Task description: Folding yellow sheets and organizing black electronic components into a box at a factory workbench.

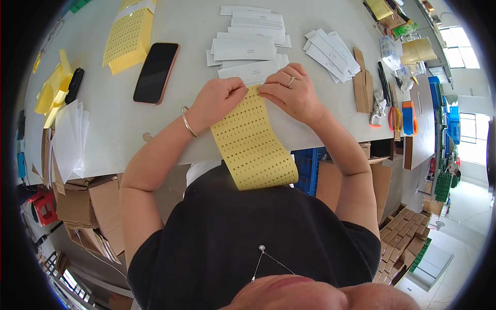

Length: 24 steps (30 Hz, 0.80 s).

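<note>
A long yellow sheet of small stickers (pixel 253 142) lies across the table's front edge and hangs down over my lap. My left hand (pixel 219 98) pinches its top left corner. My right hand (pixel 289 90), a ring on one finger, pinches the top edge just beside it. Both hands rest over white paper strips (pixel 248 72), which lie right behind the sheet's top. A silver bangle sits on my left wrist.
A black phone (pixel 156 72) lies left of the hands. More white strips (pixel 250 31) and a fanned pile (pixel 330 51) sit behind. Yellow sheets (pixel 126 39) lie at far left. Scissors (pixel 395 116) and a tape roll (pixel 409 118) lie right. Cardboard boxes (pixel 85 206) stand below the table.
</note>
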Available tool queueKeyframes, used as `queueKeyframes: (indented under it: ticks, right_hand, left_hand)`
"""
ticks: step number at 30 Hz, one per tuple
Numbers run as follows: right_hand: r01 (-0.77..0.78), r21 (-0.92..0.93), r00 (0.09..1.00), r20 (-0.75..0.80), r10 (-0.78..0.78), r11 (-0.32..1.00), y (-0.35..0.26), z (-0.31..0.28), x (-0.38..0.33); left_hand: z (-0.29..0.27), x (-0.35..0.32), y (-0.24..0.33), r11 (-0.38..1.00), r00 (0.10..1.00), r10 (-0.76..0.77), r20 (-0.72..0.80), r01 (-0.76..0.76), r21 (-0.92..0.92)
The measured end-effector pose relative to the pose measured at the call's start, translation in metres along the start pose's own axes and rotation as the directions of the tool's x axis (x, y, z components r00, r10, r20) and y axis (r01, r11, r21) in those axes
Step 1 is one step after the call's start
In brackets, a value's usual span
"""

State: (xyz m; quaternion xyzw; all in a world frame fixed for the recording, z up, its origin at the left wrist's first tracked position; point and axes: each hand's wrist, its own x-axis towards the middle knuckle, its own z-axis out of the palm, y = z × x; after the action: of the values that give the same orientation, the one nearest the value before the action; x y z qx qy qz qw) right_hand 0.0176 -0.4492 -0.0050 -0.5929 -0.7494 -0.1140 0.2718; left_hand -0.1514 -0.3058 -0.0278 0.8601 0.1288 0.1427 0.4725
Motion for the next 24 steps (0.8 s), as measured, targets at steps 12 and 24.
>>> queueKeyframes:
  ticks: [12, 24]
  right_hand:
    - [-0.315, 0.208, 0.934, 0.243, 0.263, 0.926, 0.024, 0.001, 0.028]
    - [0.009, 0.042, 0.999, 0.041, -0.011, 0.999, 0.003, 0.006, 0.010]
  left_hand:
    - [0.001, 0.000, -0.011, 0.998, 0.997, -0.054, 0.054, 0.052, 0.028]
    - [-0.003, 0.000, -0.006, 0.986, 0.991, -0.125, 0.047, 0.129, -0.105]
